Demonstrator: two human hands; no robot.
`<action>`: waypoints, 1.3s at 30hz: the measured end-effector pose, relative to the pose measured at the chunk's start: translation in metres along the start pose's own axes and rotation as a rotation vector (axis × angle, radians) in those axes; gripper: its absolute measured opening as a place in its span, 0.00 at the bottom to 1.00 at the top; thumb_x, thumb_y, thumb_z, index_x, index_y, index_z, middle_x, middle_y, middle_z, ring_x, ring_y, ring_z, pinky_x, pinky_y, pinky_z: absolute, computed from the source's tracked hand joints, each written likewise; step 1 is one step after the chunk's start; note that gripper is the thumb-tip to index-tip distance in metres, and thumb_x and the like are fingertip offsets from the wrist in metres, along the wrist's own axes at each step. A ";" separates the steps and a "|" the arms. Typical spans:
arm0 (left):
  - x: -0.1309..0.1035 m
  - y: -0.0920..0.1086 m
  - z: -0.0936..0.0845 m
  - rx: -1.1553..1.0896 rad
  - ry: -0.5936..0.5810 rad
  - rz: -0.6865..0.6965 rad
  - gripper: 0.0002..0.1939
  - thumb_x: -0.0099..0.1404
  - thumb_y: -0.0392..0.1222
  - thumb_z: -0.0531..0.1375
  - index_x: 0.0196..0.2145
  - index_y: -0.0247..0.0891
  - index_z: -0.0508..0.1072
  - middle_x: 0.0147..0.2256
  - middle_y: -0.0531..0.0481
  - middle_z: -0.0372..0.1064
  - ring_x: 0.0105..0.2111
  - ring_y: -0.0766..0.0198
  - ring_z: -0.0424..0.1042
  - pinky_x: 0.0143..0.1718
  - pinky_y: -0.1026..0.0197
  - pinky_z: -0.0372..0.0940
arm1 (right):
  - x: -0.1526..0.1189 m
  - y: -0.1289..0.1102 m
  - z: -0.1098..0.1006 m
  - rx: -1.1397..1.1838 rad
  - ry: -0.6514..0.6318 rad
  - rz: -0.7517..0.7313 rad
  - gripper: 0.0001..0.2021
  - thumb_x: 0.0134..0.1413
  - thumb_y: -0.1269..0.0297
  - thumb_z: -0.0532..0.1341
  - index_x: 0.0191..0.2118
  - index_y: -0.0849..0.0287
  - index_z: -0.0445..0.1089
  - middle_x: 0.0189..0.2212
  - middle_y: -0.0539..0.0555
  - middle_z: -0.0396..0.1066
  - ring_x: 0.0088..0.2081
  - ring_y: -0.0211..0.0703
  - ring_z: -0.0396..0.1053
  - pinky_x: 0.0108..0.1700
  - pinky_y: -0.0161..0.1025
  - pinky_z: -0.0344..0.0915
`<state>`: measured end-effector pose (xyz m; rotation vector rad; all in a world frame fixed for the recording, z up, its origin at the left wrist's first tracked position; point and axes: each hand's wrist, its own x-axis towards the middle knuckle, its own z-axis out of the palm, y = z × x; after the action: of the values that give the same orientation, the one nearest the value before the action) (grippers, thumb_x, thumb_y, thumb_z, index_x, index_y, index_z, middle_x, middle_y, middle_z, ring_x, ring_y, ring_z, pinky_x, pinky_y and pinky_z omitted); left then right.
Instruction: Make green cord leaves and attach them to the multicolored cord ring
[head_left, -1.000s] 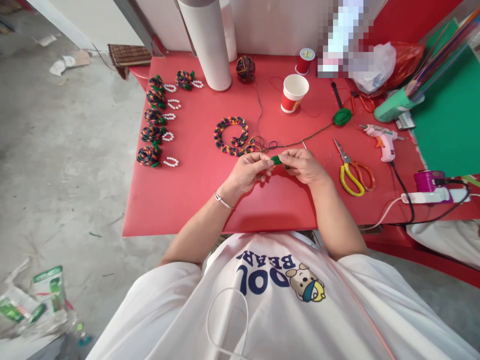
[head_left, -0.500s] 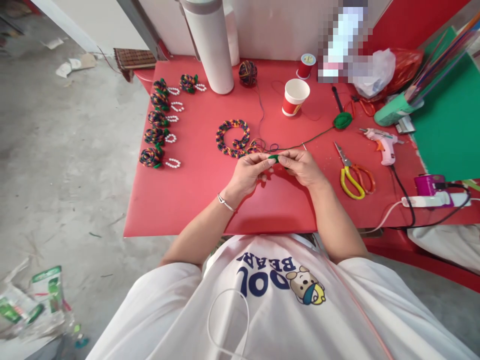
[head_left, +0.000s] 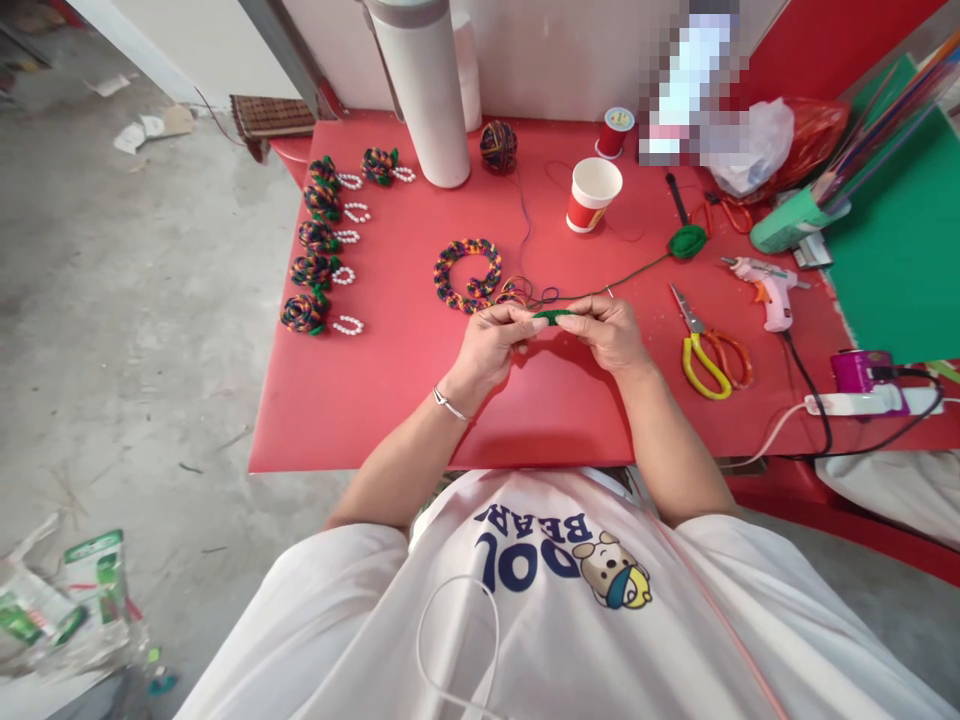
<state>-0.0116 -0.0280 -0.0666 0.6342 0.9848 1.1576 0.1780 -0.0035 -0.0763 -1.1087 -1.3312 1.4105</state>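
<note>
A small green crocheted piece [head_left: 553,317] is stretched between my hands above the red table [head_left: 360,400]. My left hand [head_left: 491,345] pinches its left end, and my right hand [head_left: 609,335] grips the right end. A thin metal hook [head_left: 610,292] pokes up by the right fingers. Green yarn runs from the hands to a green yarn ball [head_left: 686,241] on the right. Just beyond my left hand lies a curled multicolored braided strip [head_left: 466,275], with loose yarn loops beside it.
Several multicolored rosettes with white bead loops [head_left: 304,312] line the left side. Toward the back stand a white bottle [head_left: 427,100], a paper cup [head_left: 592,195], a thread spool [head_left: 615,132] and a multicolored yarn ball [head_left: 498,147]. Scissors [head_left: 703,350] and a glue gun [head_left: 766,290] lie right.
My hands have drawn slightly apart, and more of the green piece shows between the fingertips. The view has shifted very slightly.
</note>
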 end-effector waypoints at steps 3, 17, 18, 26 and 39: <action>0.000 0.001 0.000 0.004 -0.065 -0.065 0.20 0.46 0.46 0.81 0.30 0.36 0.77 0.22 0.56 0.70 0.15 0.72 0.63 0.13 0.67 0.57 | -0.001 -0.001 0.001 -0.157 0.045 -0.079 0.11 0.51 0.50 0.75 0.32 0.52 0.84 0.21 0.46 0.69 0.24 0.35 0.58 0.29 0.37 0.54; 0.009 -0.001 0.002 0.041 0.106 0.106 0.14 0.50 0.33 0.73 0.37 0.34 0.81 0.28 0.51 0.79 0.25 0.67 0.76 0.21 0.68 0.68 | -0.008 -0.002 0.011 -0.507 0.082 -0.344 0.18 0.58 0.57 0.67 0.51 0.59 0.82 0.19 0.42 0.53 0.23 0.34 0.53 0.30 0.38 0.57; 0.008 0.000 0.003 0.064 0.124 0.115 0.12 0.51 0.32 0.72 0.36 0.34 0.81 0.28 0.51 0.79 0.25 0.67 0.76 0.21 0.68 0.68 | -0.008 -0.003 0.012 -0.468 0.089 -0.278 0.18 0.58 0.55 0.68 0.49 0.60 0.83 0.19 0.41 0.51 0.22 0.34 0.51 0.29 0.37 0.55; 0.003 -0.003 0.004 0.165 0.086 0.099 0.14 0.55 0.44 0.73 0.36 0.34 0.79 0.26 0.49 0.77 0.23 0.64 0.76 0.16 0.68 0.64 | -0.005 0.000 0.018 -0.430 0.088 -0.085 0.15 0.58 0.52 0.66 0.35 0.59 0.84 0.17 0.46 0.61 0.22 0.34 0.52 0.27 0.38 0.49; 0.010 -0.005 -0.003 0.114 0.138 0.264 0.11 0.55 0.44 0.75 0.26 0.36 0.79 0.49 0.45 0.77 0.26 0.76 0.69 0.18 0.70 0.59 | -0.005 0.002 0.018 -0.444 0.084 -0.089 0.14 0.55 0.54 0.66 0.34 0.59 0.83 0.16 0.44 0.56 0.22 0.33 0.49 0.27 0.38 0.47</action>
<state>-0.0116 -0.0200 -0.0750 0.8018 1.1137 1.3989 0.1618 -0.0122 -0.0777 -1.3575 -1.6573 1.0145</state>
